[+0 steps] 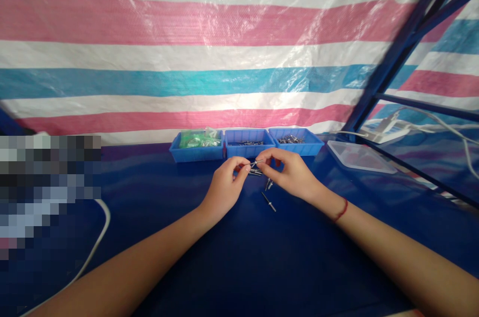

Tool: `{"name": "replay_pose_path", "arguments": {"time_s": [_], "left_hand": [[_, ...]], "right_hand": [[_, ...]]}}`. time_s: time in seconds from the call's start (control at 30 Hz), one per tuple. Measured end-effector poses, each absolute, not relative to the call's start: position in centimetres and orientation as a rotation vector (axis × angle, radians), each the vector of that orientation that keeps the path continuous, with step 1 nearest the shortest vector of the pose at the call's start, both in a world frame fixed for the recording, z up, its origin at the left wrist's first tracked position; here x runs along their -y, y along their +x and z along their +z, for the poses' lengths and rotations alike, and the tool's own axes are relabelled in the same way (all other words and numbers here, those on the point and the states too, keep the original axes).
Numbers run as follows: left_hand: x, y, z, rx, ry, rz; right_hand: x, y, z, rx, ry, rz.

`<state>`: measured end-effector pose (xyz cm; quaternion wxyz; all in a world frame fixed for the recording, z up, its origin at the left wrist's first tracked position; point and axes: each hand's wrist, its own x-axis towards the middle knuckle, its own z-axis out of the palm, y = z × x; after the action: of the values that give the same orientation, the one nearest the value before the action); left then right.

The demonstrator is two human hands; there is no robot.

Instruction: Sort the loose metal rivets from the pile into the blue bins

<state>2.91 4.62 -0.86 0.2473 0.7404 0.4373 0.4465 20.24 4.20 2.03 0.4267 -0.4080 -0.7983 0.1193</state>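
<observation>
The left hand [228, 177] pinches one end of a slim metal piece [256, 162] between thumb and fingers, and the right hand [284, 169] has its fingers closed on the opposite end. The piece lies nearly level between the two hands, above the tabletop [224, 267] and in front of the middle blue bin [235, 153]; whether it is a single part or two meeting end to end is too small to tell.

Done well, this hold seems to call for a light pinch close to each tip, with both ends in one line so the shaft does not twist or spring loose. It would help for one hand to stay steady while the other makes the small adjustments, the wrists low and relaxed.

Several loose metal pieces [255, 172] lie just below the fingers, and a single pin [269, 202] rests nearer the person, apart from them. Working slightly above these would likely prevent knocking them about or confusing them with the held one. The right blue bin [305, 150] also contains small metal parts, so a dropped piece could easily blend in there.
</observation>
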Motion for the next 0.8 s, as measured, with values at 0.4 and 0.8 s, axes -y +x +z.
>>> {"name": "replay_pose_path", "arguments": {"time_s": [0.4,0.8], "left_hand": [[-4.5,3.1,-1.1,-1.241,2.198,1.080],[-3.9,3.6,-1.6,-1.475,2.633,0.641]], "right_hand": [[-4.2,20.6,2.6,1.932,-1.123,0.184],[-9.4,27.7,1.7,1.655,-1.479,-0.475]]}}
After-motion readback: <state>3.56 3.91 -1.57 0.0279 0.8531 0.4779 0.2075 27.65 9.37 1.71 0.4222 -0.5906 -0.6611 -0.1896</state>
